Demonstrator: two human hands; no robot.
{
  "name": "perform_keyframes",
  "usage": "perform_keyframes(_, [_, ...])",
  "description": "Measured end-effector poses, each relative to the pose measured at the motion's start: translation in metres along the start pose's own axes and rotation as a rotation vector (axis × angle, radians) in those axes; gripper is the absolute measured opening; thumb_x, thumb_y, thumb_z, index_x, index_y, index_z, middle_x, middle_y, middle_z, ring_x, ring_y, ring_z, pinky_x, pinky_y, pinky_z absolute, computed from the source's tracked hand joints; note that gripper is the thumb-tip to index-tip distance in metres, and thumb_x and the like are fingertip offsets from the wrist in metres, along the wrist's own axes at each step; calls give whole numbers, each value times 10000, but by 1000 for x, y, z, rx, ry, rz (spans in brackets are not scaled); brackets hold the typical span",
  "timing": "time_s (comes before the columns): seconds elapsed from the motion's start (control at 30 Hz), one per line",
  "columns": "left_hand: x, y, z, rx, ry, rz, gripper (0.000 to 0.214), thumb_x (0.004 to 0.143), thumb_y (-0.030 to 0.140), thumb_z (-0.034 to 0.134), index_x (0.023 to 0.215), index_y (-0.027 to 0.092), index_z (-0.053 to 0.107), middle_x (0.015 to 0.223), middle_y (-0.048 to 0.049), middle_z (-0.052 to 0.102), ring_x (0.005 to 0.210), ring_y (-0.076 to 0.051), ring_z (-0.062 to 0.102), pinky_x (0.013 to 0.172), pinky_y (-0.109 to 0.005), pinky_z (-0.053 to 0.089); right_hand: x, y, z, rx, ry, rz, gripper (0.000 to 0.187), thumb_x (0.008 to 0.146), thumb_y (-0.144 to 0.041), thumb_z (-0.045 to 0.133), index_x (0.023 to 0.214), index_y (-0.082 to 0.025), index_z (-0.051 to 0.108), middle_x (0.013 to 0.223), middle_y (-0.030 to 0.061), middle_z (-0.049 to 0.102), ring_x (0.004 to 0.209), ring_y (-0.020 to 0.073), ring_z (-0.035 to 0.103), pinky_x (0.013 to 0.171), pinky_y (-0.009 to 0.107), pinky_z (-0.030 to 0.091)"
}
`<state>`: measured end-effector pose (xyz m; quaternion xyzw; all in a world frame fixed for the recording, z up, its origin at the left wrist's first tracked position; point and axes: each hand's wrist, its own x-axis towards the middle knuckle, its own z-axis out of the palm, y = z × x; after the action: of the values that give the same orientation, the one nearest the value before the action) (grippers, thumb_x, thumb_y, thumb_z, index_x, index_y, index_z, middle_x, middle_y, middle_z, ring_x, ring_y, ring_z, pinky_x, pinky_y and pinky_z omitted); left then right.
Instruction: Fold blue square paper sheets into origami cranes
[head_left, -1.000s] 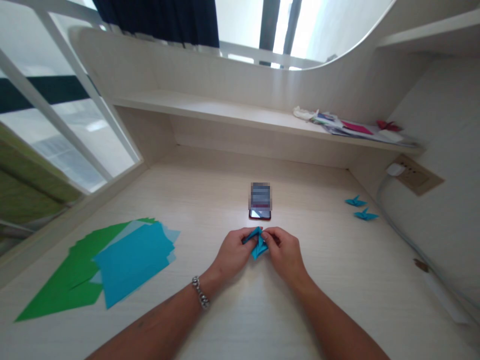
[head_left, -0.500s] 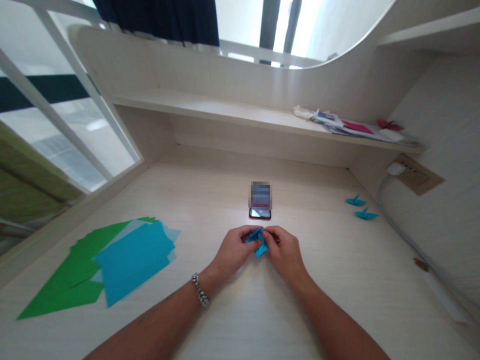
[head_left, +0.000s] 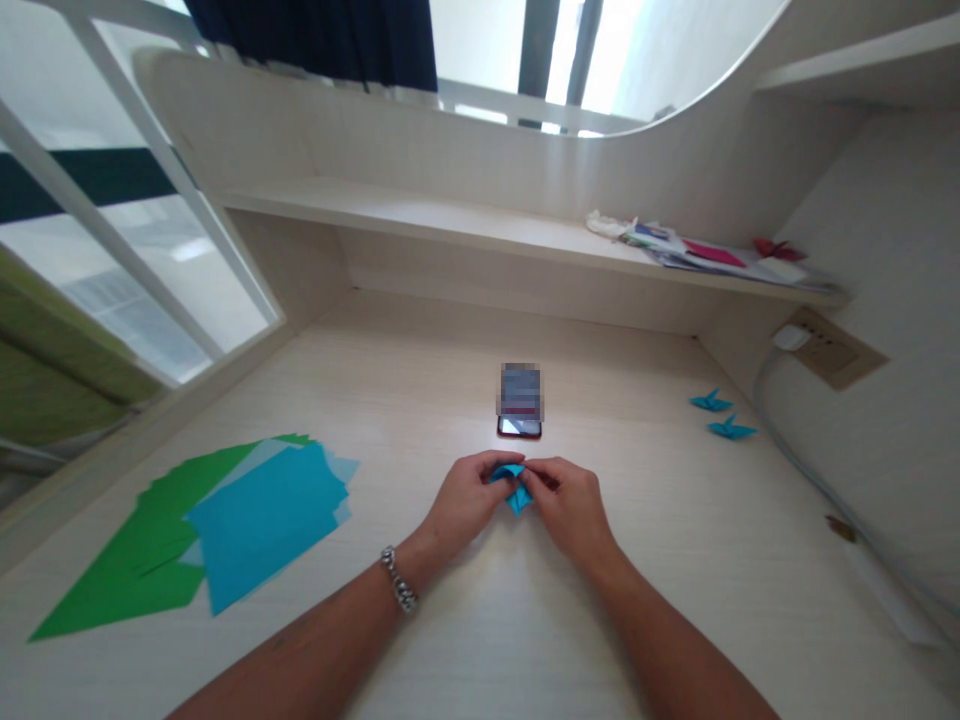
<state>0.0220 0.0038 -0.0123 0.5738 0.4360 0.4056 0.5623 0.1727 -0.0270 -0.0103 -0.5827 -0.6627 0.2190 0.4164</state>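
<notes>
A small folded blue paper piece [head_left: 516, 488] sits between both hands just above the pale wooden desk [head_left: 465, 620]. My left hand [head_left: 469, 500], with a bead bracelet at its wrist, pinches the piece's left side. My right hand [head_left: 568, 505] pinches its right side, fingers pressed together on the upper edge. Most of the paper is hidden by my fingers. A phone [head_left: 520, 403] with a lit screen lies flat just beyond my hands.
A loose stack of blue sheets [head_left: 270, 520] on green sheets [head_left: 150, 560] lies at the left. Two finished blue folded figures [head_left: 721, 415] rest at the right near the wall. A shelf [head_left: 480, 225] carries papers [head_left: 705, 255]. A wall socket [head_left: 829, 350] with a cable is at right.
The blue paper piece has been pressed smaller between my fingers, with less of it showing below them. Both hands stayed in place, working the fold.
</notes>
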Motion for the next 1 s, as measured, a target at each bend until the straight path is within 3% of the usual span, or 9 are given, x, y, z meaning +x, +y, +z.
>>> perform_keyframes(0.27, [-2, 2, -2, 27, -105, 7, 225, 722, 198, 601, 904, 127, 714, 836, -72, 715, 776, -199, 628, 710, -300, 483, 2, 0, -2, 28, -36, -16, 168, 797, -203, 593, 894, -232, 726, 839, 31, 703, 772, 176, 633, 697, 280, 490])
perform_keyframes(0.4, [-3, 5, -3, 31, -171, -30, 173, 742, 234, 587, 778, 114, 705, 713, -53, 677, 652, -165, 583, 615, -269, 446, 2, 0, -2, 79, -36, 44, 127, 796, -235, 597, 826, -201, 715, 794, 40, 690, 714, 175, 621, 661, 282, 495])
perform_keyframes(0.53, [-3, 6, -4, 33, -215, -58, 208, 747, 275, 585, 776, 107, 704, 698, -48, 665, 630, -159, 567, 609, -265, 431, 3, -2, -5, 153, -38, 79, 145, 785, -258, 614, 877, -196, 708, 834, 45, 692, 712, 172, 621, 647, 276, 496])
perform_keyframes(1.0, [-5, 3, -4, 108, -324, -89, 144, 713, 210, 571, 617, 118, 627, 555, 6, 549, 509, -111, 452, 511, -238, 340, 3, -6, -4, 219, -42, 106, 141, 791, -268, 568, 800, -170, 669, 763, 31, 666, 672, 152, 591, 611, 248, 467])
